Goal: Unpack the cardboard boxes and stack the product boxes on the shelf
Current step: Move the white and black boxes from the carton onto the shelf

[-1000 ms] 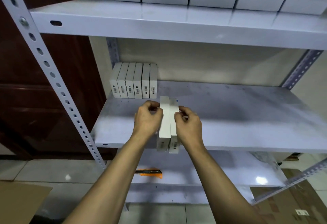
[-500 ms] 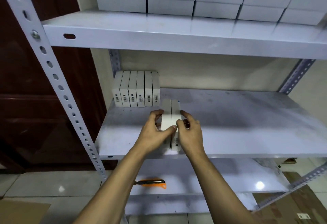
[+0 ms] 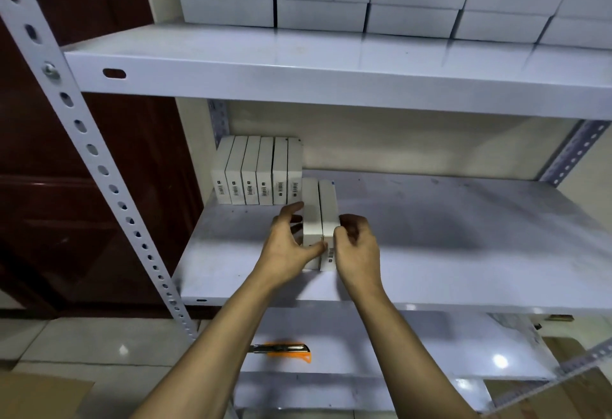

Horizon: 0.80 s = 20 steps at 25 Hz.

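Two thin white cardboard product boxes [image 3: 319, 219] stand on the grey metal shelf [image 3: 463, 253], squeezed between both hands. The left hand [image 3: 288, 246] curls round one side, the right hand [image 3: 356, 249] pinches the other. They look light and stiff; hold the flat sides.
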Motion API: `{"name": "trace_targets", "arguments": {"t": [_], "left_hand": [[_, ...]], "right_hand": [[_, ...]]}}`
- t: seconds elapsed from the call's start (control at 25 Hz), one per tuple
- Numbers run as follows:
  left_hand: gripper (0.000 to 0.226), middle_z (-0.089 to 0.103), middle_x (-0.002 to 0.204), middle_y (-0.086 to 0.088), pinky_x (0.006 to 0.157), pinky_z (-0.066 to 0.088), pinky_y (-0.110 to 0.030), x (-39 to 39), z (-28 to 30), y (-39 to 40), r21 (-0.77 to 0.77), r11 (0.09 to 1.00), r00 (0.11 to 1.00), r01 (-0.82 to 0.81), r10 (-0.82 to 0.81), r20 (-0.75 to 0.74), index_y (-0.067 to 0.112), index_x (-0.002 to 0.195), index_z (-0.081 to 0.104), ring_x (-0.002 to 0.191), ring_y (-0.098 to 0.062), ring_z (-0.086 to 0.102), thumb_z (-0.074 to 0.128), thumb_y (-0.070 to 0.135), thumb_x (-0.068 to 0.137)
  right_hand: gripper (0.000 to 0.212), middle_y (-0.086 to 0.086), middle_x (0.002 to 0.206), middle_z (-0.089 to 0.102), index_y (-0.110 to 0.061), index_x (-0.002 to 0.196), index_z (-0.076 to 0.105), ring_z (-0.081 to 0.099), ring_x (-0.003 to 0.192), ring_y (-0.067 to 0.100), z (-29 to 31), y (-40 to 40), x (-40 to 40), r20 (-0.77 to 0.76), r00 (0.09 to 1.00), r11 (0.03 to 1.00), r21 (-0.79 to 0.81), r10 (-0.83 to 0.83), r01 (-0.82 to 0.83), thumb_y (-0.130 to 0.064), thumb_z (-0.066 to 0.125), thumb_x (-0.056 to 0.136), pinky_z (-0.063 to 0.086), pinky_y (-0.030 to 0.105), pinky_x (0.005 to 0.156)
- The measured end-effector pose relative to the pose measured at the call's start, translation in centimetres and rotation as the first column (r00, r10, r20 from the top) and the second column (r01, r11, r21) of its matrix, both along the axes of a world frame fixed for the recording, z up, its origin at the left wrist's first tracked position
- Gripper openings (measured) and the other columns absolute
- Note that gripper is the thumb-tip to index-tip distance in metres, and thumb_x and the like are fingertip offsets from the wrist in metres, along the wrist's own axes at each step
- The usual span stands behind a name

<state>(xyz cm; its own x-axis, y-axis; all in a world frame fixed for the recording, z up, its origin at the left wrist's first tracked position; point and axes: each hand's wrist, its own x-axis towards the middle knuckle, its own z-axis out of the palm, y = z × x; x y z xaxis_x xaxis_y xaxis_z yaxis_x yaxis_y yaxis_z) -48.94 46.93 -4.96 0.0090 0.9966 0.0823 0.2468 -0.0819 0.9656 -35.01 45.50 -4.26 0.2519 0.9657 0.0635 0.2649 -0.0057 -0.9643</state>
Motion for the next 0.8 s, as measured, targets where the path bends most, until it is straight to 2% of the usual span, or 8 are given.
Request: {"name": "trace_targets", "arguments": {"t": [0.08, 0.16, 0.2, 0.32, 0.48, 0.52, 0.68, 0.8], "left_hand": [[0.071, 0.054, 0.130, 0.001, 0.083, 0.049, -0.006, 0.5, 0.1, 0.6, 0.002, 1.000, 1.000, -0.026, 0.026, 0.009, 0.019, 0.136, 0.044, 0.112, -0.004, 0.059, 0.081, 0.001, 0.078], [0.062, 0.056, 0.126, 0.004, 0.078, 0.046, -0.002, 0.9, 0.0, 1.4, 0.022, 0.998, 0.998, -0.067, 0.067, -0.006, 0.022, 0.128, 0.046, 0.117, -0.009, 0.056, 0.080, 0.003, 0.079], [0.058, 0.057, 0.126, 0.005, 0.077, 0.045, -0.001, 1.1, -0.2, 2.0, 0.029, 0.995, 0.996, -0.091, 0.092, -0.021, 0.022, 0.126, 0.048, 0.119, -0.010, 0.055, 0.080, 0.006, 0.080], [0.047, 0.063, 0.125, 0.002, 0.075, 0.045, 0.000, 1.8, -1.1, 3.6, 0.047, 0.981, 0.982, -0.187, 0.188, -0.033, 0.017, 0.123, 0.054, 0.120, -0.016, 0.058, 0.080, 0.013, 0.084], [0.046, 0.066, 0.121, 0.000, 0.071, 0.046, 0.000, 2.7, -1.4, 4.9, 0.073, 0.954, 0.954, -0.291, 0.295, -0.058, 0.017, 0.124, 0.057, 0.110, -0.015, 0.062, 0.080, 0.018, 0.084], [0.045, 0.066, 0.118, -0.001, 0.069, 0.045, -0.001, 2.9, -1.5, 5.1, 0.086, 0.943, 0.942, -0.321, 0.327, -0.071, 0.019, 0.123, 0.058, 0.105, -0.015, 0.063, 0.080, 0.018, 0.084], [0.043, 0.065, 0.101, -0.003, 0.062, 0.043, -0.004, 3.4, -1.4, 6.1, 0.128, 0.904, 0.895, -0.407, 0.423, -0.143, 0.021, 0.124, 0.060, 0.085, -0.014, 0.064, 0.079, 0.022, 0.085], [0.042, 0.068, 0.094, 0.001, 0.060, 0.045, -0.003, 3.9, -0.9, 6.4, 0.092, 0.901, 0.893, -0.425, 0.433, -0.123, 0.021, 0.129, 0.060, 0.077, -0.003, 0.064, 0.074, 0.019, 0.090]], "right_hand": [[0.026, -0.004, 0.109, 0.067, -0.030, 0.117, 0.061, 0.065, 0.097, 0.010, -0.3, 1.1, 0.4, 0.041, 0.999, 1.000, 0.020, 0.019, -0.020, -0.034, 0.055, 0.092, 0.054, 0.025, 0.078], [0.038, -0.002, 0.108, 0.067, -0.034, 0.119, 0.062, 0.068, 0.092, 0.010, -0.6, 2.3, 0.9, 0.090, 0.995, 0.999, 0.009, 0.041, -0.042, -0.049, 0.051, 0.086, 0.060, 0.037, 0.079], [0.035, -0.003, 0.106, 0.068, -0.035, 0.119, 0.063, 0.068, 0.089, 0.011, -0.7, 2.8, 1.1, 0.096, 0.994, 0.998, 0.007, 0.056, -0.057, -0.048, 0.052, 0.088, 0.060, 0.039, 0.077], [0.018, -0.009, 0.093, 0.070, -0.034, 0.112, 0.064, 0.068, 0.077, 0.009, -0.5, 4.5, 2.1, 0.088, 0.993, 0.996, 0.028, 0.077, -0.080, -0.027, 0.058, 0.097, 0.057, 0.032, 0.070], [0.010, -0.019, 0.085, 0.061, -0.016, 0.110, 0.060, 0.059, 0.067, -0.019, -0.5, 6.3, 3.3, 0.073, 0.992, 0.994, 0.030, 0.099, -0.102, -0.016, 0.060, 0.100, 0.041, 0.003, 0.057], [0.010, -0.019, 0.085, 0.061, -0.013, 0.110, 0.061, 0.058, 0.066, -0.022, -0.6, 6.7, 3.5, 0.077, 0.991, 0.993, 0.025, 0.114, -0.116, -0.016, 0.059, 0.101, 0.039, 0.001, 0.056], [0.010, -0.015, 0.077, 0.063, -0.021, 0.111, 0.060, 0.059, 0.060, -0.017, -0.3, 8.4, 3.7, 0.090, 0.983, 0.987, 0.009, 0.159, -0.161, -0.018, 0.054, 0.103, 0.041, 0.003, 0.052], [0.013, -0.003, 0.077, 0.072, -0.024, 0.114, 0.059, 0.070, 0.063, 0.005, -0.3, 9.5, 3.1, 0.057, 0.985, 0.987, -0.014, 0.162, -0.161, -0.023, 0.052, 0.103, 0.058, 0.023, 0.061]]}}
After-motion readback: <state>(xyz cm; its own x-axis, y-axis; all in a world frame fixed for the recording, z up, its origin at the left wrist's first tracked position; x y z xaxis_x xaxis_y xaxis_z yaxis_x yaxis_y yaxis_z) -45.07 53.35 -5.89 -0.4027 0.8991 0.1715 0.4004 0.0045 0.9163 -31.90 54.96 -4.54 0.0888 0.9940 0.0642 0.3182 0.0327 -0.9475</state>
